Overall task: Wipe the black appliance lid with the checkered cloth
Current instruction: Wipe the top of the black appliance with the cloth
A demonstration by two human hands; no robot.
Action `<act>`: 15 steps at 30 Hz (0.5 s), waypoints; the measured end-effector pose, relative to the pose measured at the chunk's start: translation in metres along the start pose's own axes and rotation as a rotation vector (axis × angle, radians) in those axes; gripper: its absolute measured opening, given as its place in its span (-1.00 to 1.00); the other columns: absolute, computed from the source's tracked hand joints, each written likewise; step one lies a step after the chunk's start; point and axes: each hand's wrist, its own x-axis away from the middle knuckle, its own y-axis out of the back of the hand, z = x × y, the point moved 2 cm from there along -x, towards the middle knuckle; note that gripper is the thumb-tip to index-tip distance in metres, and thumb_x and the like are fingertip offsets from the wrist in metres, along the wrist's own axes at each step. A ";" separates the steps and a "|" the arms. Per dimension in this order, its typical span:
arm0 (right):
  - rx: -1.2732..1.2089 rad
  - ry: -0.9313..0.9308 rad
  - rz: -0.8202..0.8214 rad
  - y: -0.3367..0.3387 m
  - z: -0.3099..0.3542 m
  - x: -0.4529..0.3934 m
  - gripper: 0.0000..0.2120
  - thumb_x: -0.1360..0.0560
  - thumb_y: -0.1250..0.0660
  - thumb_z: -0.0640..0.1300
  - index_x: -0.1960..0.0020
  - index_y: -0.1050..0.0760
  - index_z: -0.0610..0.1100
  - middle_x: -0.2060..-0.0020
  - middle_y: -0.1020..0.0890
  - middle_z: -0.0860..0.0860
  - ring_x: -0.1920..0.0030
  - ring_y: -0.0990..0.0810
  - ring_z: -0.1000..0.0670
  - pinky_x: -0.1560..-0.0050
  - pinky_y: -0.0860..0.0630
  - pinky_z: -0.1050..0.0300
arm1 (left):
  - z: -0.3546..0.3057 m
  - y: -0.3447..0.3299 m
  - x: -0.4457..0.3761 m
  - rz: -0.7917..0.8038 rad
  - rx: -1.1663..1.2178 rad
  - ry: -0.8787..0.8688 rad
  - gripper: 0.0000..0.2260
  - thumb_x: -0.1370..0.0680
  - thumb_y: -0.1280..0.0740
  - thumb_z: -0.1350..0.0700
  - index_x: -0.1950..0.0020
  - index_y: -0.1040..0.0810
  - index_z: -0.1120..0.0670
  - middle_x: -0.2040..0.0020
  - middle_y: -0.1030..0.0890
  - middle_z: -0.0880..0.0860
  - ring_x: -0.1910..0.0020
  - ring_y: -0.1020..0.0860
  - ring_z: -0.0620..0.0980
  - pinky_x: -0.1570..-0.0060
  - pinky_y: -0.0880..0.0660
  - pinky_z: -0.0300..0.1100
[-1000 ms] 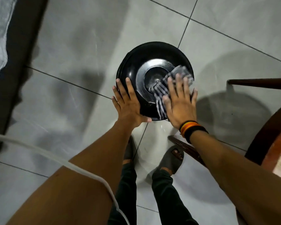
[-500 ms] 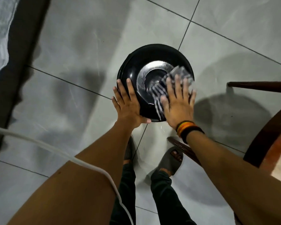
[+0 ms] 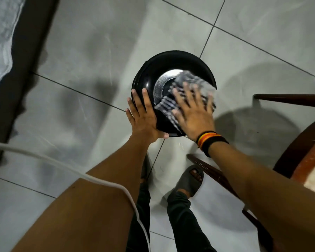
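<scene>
At centre frame, above the grey tiled floor (image 3: 80,51), the black appliance lid (image 3: 168,64) is held up, its round face turned toward the camera. A shiny metal disc (image 3: 161,84) occupies the middle of the lid.

Left hand (image 3: 144,118): placed flat against the near-left edge of the lid. Its fingers (image 3: 145,99) are extended and slightly spread, lying on the black surface; the thumb sits under the near rim. The hand steadies the lid and is not curled around anything.

Right hand (image 3: 193,113): pressed palm-down on the checkered cloth (image 3: 191,82), which covers the right part of the lid and overlaps the metal disc. The fingers are spread wide and flat on the cloth; both hand and cloth are motion-blurred. A striped fringe of the cloth shows at the left of the palm, between the two hands. A black wristband with orange and yellow stripes (image 3: 210,140) circles the right wrist.

Surroundings: a white cable (image 3: 62,161) crosses the left forearm at near left. Dark wooden furniture (image 3: 302,148) stands at right, with a rail extending at far right. Two feet in grey slippers (image 3: 191,180) stand on the floor below the lid. A dark strip and pale fabric (image 3: 2,42) run along the far-left edge
</scene>
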 end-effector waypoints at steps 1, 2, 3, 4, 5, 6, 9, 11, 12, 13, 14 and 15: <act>-0.067 -0.123 -0.015 0.001 -0.005 -0.001 -0.42 -0.69 0.04 0.21 -0.66 0.11 0.16 -0.68 0.12 0.00 -0.67 0.17 -0.15 -0.54 0.20 -0.49 | 0.001 0.000 0.000 -0.003 0.001 -0.008 0.50 -0.22 -0.71 -0.15 -0.62 0.48 0.07 -0.59 0.53 0.24 -0.60 0.44 0.34 -0.59 0.24 0.35; -0.126 -0.233 -0.030 0.004 -0.005 -0.007 -0.41 -0.69 0.03 0.20 -0.66 0.12 0.16 -0.68 0.14 -0.01 -0.66 0.20 -0.17 -0.53 0.22 -0.50 | 0.001 0.000 0.000 -0.004 -0.001 -0.014 0.49 -0.22 -0.71 -0.15 -0.63 0.48 0.08 -0.60 0.52 0.25 -0.60 0.44 0.35 -0.59 0.24 0.36; -0.170 -0.315 -0.047 0.005 -0.001 -0.018 -0.40 -0.69 0.02 0.19 -0.66 0.13 0.14 -0.68 0.16 -0.04 -0.66 0.22 -0.20 -0.53 0.21 -0.51 | 0.002 -0.002 0.000 -0.004 -0.007 -0.020 0.49 -0.22 -0.71 -0.15 -0.63 0.47 0.09 -0.60 0.51 0.25 -0.60 0.43 0.36 -0.59 0.24 0.36; -0.186 -0.359 -0.068 0.009 0.005 -0.031 -0.39 -0.68 0.02 0.18 -0.66 0.14 0.12 -0.68 0.17 -0.07 -0.65 0.22 -0.25 -0.53 0.19 -0.51 | 0.002 -0.003 -0.001 -0.008 -0.012 -0.027 0.49 -0.22 -0.71 -0.16 -0.63 0.46 0.09 -0.60 0.50 0.26 -0.60 0.43 0.36 -0.58 0.25 0.36; -0.184 -0.360 -0.081 0.013 0.015 -0.045 -0.38 -0.68 0.02 0.17 -0.66 0.15 0.10 -0.67 0.17 -0.10 -0.64 0.23 -0.28 -0.53 0.20 -0.51 | 0.002 -0.004 -0.001 -0.018 -0.018 -0.027 0.49 -0.22 -0.71 -0.16 -0.63 0.45 0.10 -0.61 0.49 0.27 -0.60 0.42 0.37 -0.57 0.26 0.34; -0.167 -0.315 -0.079 0.017 0.027 -0.058 -0.39 -0.68 0.04 0.17 -0.67 0.16 0.09 -0.67 0.17 -0.12 -0.64 0.23 -0.30 -0.53 0.22 -0.50 | 0.001 -0.003 0.000 -0.023 -0.021 -0.021 0.49 -0.22 -0.71 -0.16 -0.64 0.45 0.11 -0.61 0.48 0.27 -0.60 0.42 0.37 -0.56 0.27 0.33; -0.017 -0.009 -0.035 0.024 0.053 -0.082 -0.43 -0.70 0.08 0.17 -0.67 0.14 0.11 -0.68 0.15 -0.09 -0.64 0.23 -0.28 -0.55 0.27 -0.44 | 0.000 -0.004 -0.002 -0.034 -0.017 0.025 0.49 -0.22 -0.71 -0.17 -0.64 0.45 0.11 -0.62 0.48 0.25 -0.61 0.41 0.35 -0.58 0.25 0.31; 0.066 0.132 -0.015 0.027 0.047 -0.087 -0.45 -0.71 0.09 0.17 -0.66 0.10 0.15 -0.68 0.12 -0.05 -0.66 0.19 -0.23 -0.57 0.23 -0.41 | -0.001 -0.007 -0.003 -0.041 -0.015 0.027 0.49 -0.22 -0.71 -0.17 -0.64 0.44 0.11 -0.62 0.48 0.25 -0.61 0.41 0.34 -0.60 0.23 0.33; 0.061 0.139 -0.025 0.029 0.039 -0.088 -0.46 -0.71 0.08 0.18 -0.66 0.09 0.17 -0.68 0.10 -0.03 -0.66 0.17 -0.21 -0.58 0.20 -0.40 | -0.001 -0.007 -0.003 -0.045 -0.003 0.022 0.49 -0.21 -0.71 -0.17 -0.65 0.44 0.10 -0.63 0.47 0.25 -0.62 0.40 0.35 -0.59 0.23 0.33; 0.028 0.101 -0.047 0.029 0.029 -0.086 -0.46 -0.70 0.08 0.17 -0.65 0.08 0.18 -0.68 0.08 -0.01 -0.67 0.16 -0.19 -0.58 0.19 -0.40 | 0.000 -0.008 -0.003 -0.051 0.014 0.015 0.50 -0.21 -0.72 -0.15 -0.65 0.44 0.09 -0.63 0.46 0.24 -0.62 0.40 0.35 -0.59 0.22 0.34; -0.026 0.020 -0.076 0.028 0.018 -0.081 -0.46 -0.70 0.07 0.17 -0.65 0.08 0.19 -0.68 0.07 -0.01 -0.67 0.14 -0.19 -0.58 0.18 -0.40 | 0.000 -0.008 -0.002 -0.057 0.028 0.010 0.50 -0.20 -0.72 -0.15 -0.65 0.44 0.08 -0.63 0.46 0.24 -0.62 0.39 0.35 -0.58 0.22 0.34; -0.091 -0.088 -0.103 0.024 0.009 -0.071 -0.45 -0.70 0.06 0.17 -0.65 0.08 0.19 -0.68 0.07 0.00 -0.67 0.14 -0.19 -0.58 0.17 -0.40 | 0.000 -0.008 -0.002 -0.057 0.035 0.006 0.50 -0.21 -0.72 -0.14 -0.65 0.44 0.08 -0.63 0.46 0.24 -0.62 0.39 0.35 -0.58 0.22 0.34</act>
